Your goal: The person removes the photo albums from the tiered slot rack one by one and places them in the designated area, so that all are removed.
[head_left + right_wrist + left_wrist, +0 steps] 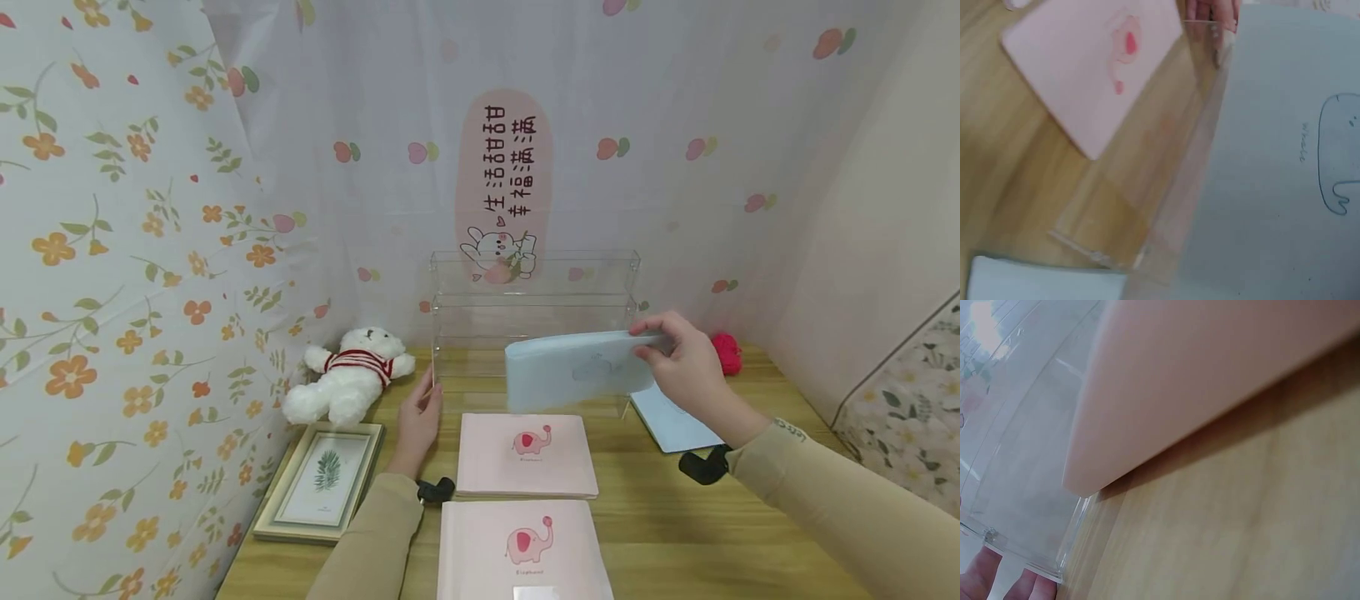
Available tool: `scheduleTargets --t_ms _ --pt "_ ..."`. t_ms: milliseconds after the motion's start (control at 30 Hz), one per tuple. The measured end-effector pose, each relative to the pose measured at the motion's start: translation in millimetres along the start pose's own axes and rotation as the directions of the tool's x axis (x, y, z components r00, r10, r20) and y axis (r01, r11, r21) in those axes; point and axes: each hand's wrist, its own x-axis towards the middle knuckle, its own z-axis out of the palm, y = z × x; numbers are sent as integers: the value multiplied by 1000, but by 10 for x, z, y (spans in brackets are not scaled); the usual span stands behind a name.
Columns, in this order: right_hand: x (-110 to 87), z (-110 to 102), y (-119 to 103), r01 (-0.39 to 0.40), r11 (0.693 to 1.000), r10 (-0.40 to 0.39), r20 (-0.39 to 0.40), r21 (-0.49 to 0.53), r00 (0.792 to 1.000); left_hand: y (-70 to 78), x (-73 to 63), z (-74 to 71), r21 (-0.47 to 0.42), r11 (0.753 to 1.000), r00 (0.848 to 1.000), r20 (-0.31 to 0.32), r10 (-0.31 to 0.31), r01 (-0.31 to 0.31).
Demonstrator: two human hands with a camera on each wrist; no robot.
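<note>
A light blue notebook (577,371) with a whale drawing hangs in the air, its right end pinched between the thumb and fingers of my right hand (686,371). The whale notebook's cover (1272,156) fills much of the right wrist view. Behind it stands a clear acrylic tiered rack (536,321). My left hand (420,423) grips the rack's left side panel; its fingertips (1035,586) show at the panel's edge in the left wrist view. Two pink elephant notebooks (525,454) lie flat in front of the rack. Another light blue notebook (675,421) lies under my right wrist.
At the left, a white plush bear (348,375) in a striped top sits behind a framed leaf picture (326,479). A red fuzzy item (726,354) lies at the back right. Patterned cloth walls (390,208) enclose the wooden table (660,533).
</note>
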Motion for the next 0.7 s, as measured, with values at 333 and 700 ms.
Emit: scheduleTargets --t_ms 333,700 --pt "-401 -232 475 -95 995 101 177 -44 979 -3 7 -9 -4 1000 1000 9 7 -7" --pt "-642 -522 882 -145 978 187 334 -149 924 76 -28 -17 8 999 999 20 -46 46"
